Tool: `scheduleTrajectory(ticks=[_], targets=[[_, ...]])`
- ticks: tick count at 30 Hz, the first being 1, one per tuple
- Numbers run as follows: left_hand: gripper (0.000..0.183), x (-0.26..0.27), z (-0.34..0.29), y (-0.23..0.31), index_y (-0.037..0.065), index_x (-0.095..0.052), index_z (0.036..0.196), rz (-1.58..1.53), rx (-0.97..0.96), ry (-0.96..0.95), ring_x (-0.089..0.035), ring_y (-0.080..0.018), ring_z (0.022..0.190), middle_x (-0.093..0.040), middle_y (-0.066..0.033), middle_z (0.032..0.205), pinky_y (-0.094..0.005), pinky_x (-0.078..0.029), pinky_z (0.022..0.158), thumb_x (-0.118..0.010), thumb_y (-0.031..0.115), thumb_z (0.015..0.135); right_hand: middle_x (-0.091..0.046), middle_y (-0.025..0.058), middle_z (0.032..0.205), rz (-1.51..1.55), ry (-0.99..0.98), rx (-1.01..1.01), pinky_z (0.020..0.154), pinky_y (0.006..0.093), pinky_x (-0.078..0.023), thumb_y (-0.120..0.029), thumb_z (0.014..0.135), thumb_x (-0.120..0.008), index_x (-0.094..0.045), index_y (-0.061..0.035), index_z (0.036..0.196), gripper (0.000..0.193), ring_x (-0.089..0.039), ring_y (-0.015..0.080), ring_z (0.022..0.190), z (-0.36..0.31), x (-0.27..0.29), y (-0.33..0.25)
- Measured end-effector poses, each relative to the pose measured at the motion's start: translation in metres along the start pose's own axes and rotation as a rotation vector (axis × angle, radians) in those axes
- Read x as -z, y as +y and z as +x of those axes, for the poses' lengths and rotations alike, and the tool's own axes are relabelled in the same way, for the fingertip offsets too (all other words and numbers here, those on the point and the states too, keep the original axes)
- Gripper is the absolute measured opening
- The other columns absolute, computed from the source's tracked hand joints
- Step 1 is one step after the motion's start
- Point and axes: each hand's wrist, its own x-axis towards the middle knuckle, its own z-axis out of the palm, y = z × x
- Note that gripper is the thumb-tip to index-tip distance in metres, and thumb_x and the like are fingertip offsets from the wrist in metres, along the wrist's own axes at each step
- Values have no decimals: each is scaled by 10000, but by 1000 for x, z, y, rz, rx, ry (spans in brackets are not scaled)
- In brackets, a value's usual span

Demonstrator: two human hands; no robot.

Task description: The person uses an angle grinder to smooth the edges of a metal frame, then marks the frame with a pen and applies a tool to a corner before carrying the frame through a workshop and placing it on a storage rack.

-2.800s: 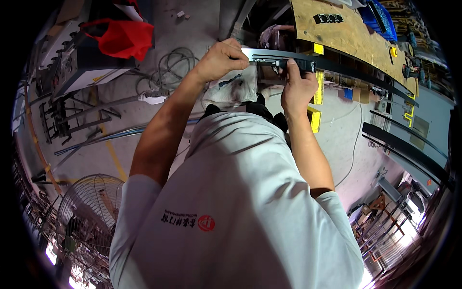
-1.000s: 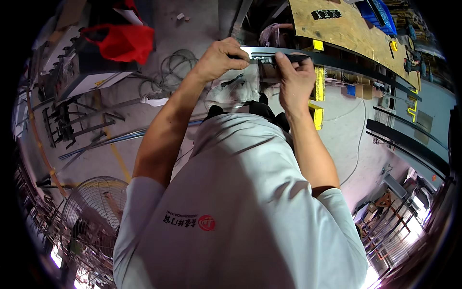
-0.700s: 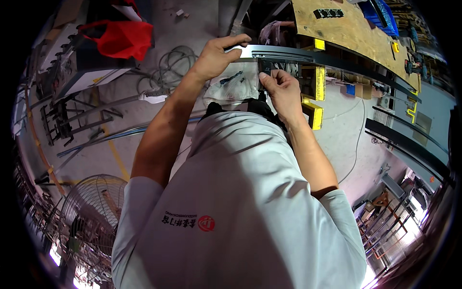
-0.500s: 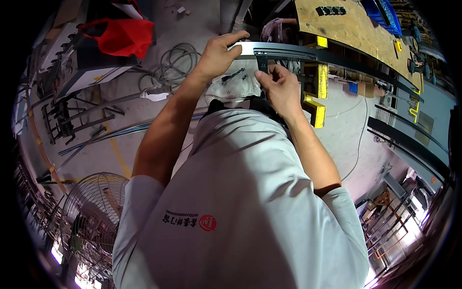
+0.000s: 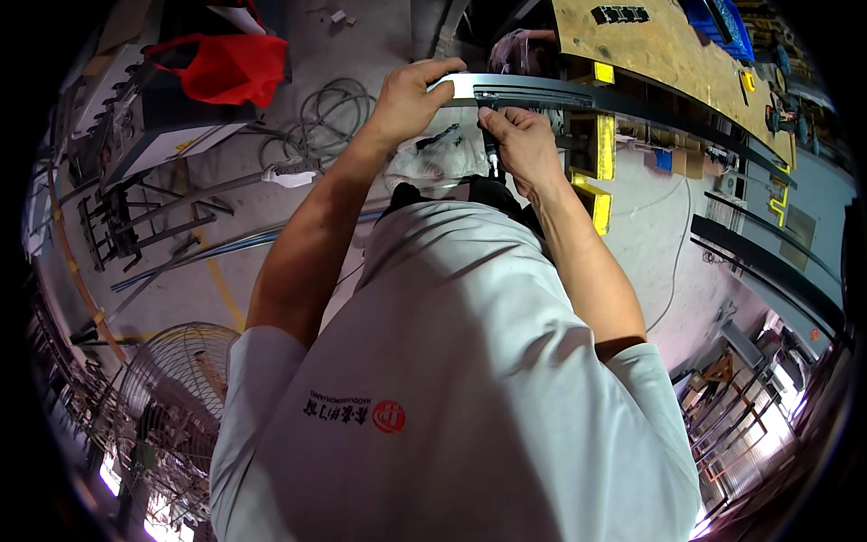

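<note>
A slim black part (image 5: 492, 146) is extending toward the wearer from the near edge of a metal profile (image 5: 569, 93), close to its left end. A blue bin (image 5: 743, 41) is sitting at the far edge of a wooden bench (image 5: 650, 52), its contents showing too small to identify. The right hand (image 5: 526, 144) is pinching the black part; the left hand (image 5: 408, 101) is holding the profile's left end between thumb and forefinger. A grey shirt (image 5: 488, 361) is bearing a round red emblem (image 5: 389, 416) and dark characters.

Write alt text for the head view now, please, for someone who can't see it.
A person's left hand rests at the pale, shiny end of a long dark metal bar while the right hand pinches a slim black piece beside it. A tan wooden-topped workbench stands at upper right.
</note>
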Motion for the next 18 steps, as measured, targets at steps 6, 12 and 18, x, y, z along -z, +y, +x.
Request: scheduleTrajectory(ticks=[6, 12, 18], targets=[[350, 0, 0, 0, 5, -705, 1264, 33, -69, 27, -679, -146, 952, -739, -104, 1126, -283, -536, 837, -638, 91, 931, -551, -33, 646, 105, 8, 89, 507, 273, -325, -193, 977, -724, -660, 0, 691, 351, -414, 60, 580, -8, -2, 3], [351, 0, 0, 2, 3, -705, 1262, 13, -54, 18, -679, -137, 915, -739, -96, 1102, -281, -540, 804, -637, 91, 929, -543, -37, 651, 110, 12, 110, 516, 278, -326, -188, 975, -723, -648, 3, 690, 351, -403, 62, 592, 2, -4, 2], [353, 0, 0, 2, 0, -703, 1261, 9, -66, 23, -666, -119, 894, -741, -88, 1095, -271, -534, 782, -633, 91, 927, -506, -42, 624, 121, -4, 190, 512, 291, -304, -189, 965, -726, -619, -13, 658, 370, -385, 64, 580, 7, 0, 20]])
